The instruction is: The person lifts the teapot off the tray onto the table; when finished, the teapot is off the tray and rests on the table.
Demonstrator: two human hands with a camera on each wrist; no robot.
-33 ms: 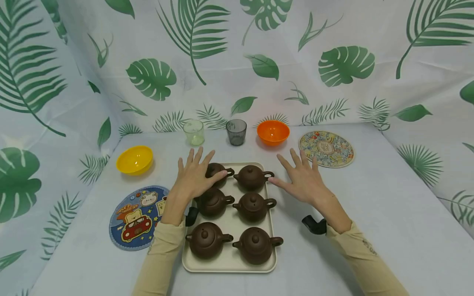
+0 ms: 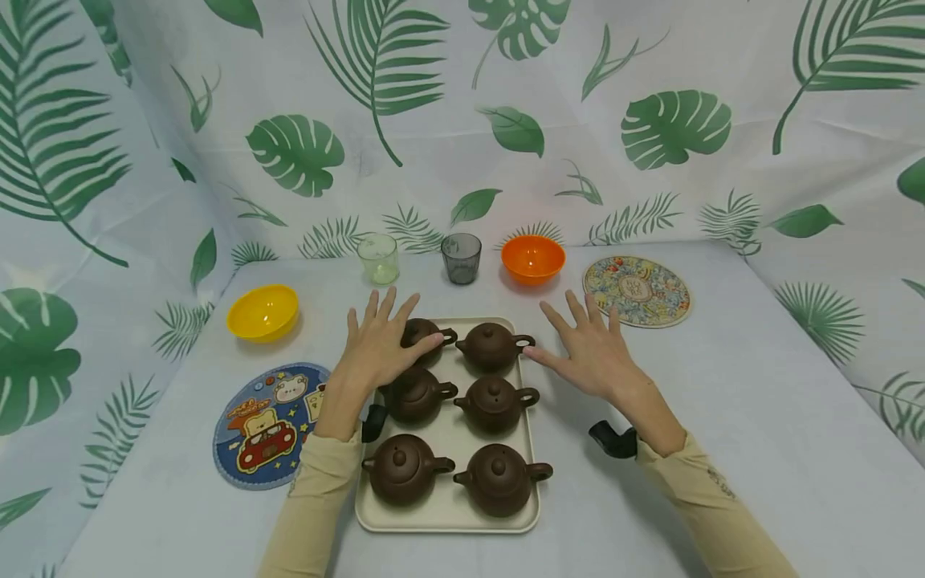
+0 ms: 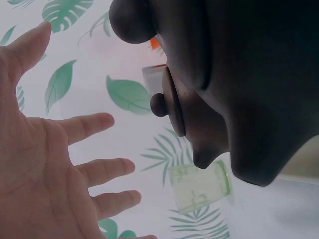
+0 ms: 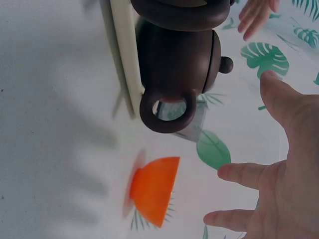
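Several dark brown teapots stand in two columns on a cream tray [image 2: 450,514]. My left hand [image 2: 379,345], fingers spread, hovers over the back left teapot [image 2: 421,331] and partly hides it. Beyond the tray's right edge, my right hand [image 2: 588,349] is held in the air with spread fingers, its thumb close to the handle of the back right teapot [image 2: 488,347]. Both palms hold nothing. In the left wrist view a teapot [image 3: 199,119] shows past the left hand [image 3: 45,169]. A teapot [image 4: 179,59] also appears beside the right hand [image 4: 289,174] in the right wrist view.
At the back stand a green glass [image 2: 379,258], a grey glass [image 2: 461,258] and an orange bowl [image 2: 533,261]. A patterned round mat [image 2: 639,291] lies back right. To the left are a yellow bowl [image 2: 263,313] and a blue cartoon mat [image 2: 253,433], partly covered by the left arm.
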